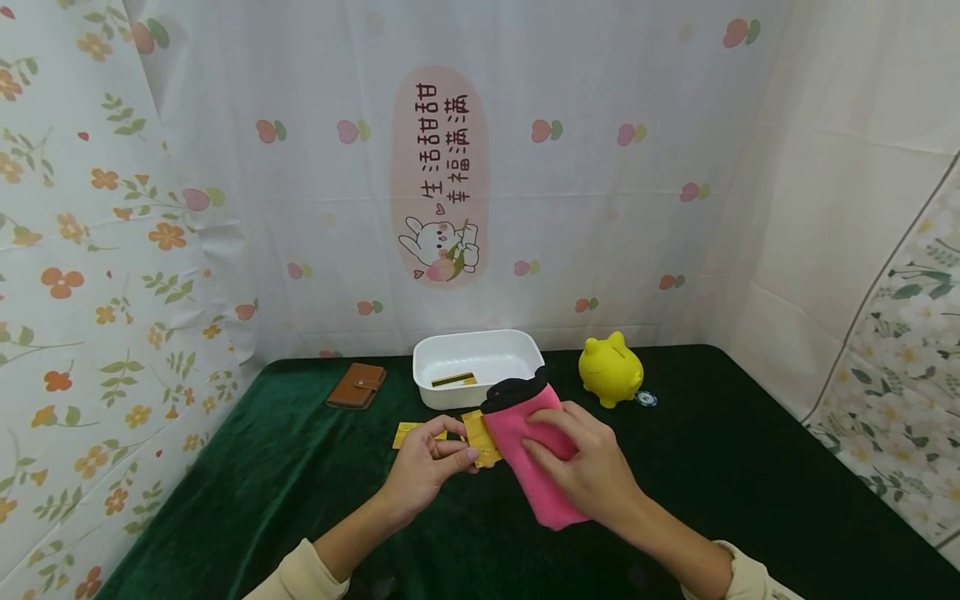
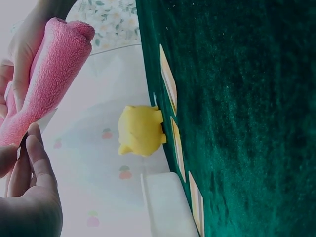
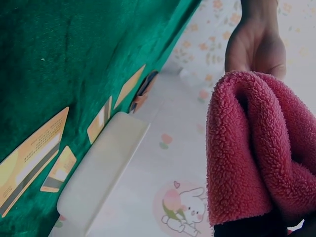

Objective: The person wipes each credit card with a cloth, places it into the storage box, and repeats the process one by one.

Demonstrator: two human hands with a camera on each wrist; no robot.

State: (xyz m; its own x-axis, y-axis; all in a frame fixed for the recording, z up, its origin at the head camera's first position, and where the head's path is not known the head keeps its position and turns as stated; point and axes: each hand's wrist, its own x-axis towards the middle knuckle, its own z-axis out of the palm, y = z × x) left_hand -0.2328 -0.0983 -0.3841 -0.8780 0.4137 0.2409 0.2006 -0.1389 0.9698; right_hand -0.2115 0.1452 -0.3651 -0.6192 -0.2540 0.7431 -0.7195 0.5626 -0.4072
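In the head view, my left hand [image 1: 423, 467] pinches a yellow card [image 1: 481, 437] between thumb and fingers, over the middle of the table. My right hand [image 1: 588, 454] grips a pink fleece cloth [image 1: 536, 471] with a black edge, which overlaps the right side of the card. The left wrist view has the cloth [image 2: 59, 69] hanging from the right hand [image 2: 24, 59], its lower end at the left fingertips [image 2: 37, 148]. In the right wrist view the folded cloth [image 3: 242, 153] hides most of the left hand [image 3: 256, 49] and the held card.
A white tray [image 1: 480, 343] at the back has a card [image 1: 453, 379] showing at it. Another yellow card [image 1: 405, 432] lies in front; the right wrist view shows several cards [image 3: 37, 158] on the green cloth. Nearby are a brown wallet [image 1: 357, 387], yellow piggy bank [image 1: 611, 371] and round chip [image 1: 647, 399].
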